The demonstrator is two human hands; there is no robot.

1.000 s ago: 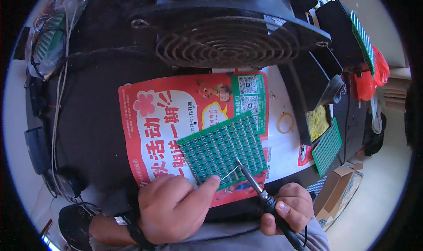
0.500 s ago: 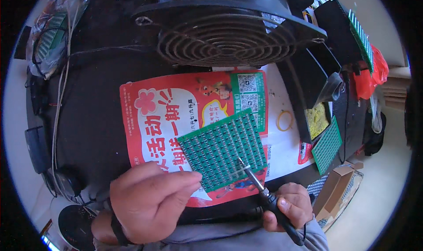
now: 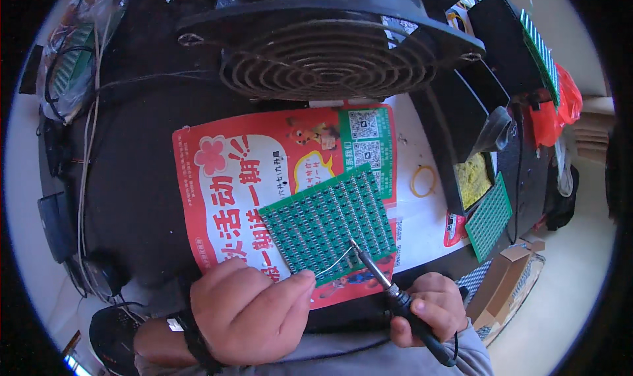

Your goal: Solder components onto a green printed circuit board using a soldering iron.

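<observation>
Black desk (image 3: 142, 152) w/ fan (image 3: 326, 66), red flyer (image 3: 188, 198) under PCB (image 3: 330, 221); L hand (image 3: 254, 313) pinching wire (image 3: 335, 264), R hand (image 3: 435, 308) gripping iron (image 3: 377, 272).

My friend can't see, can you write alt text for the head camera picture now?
A person's right hand holds a soldering iron over a green circuit board, while the left hand pinches a thin wire reaching toward the iron's tip. Beyond the board is a black fan.
</observation>
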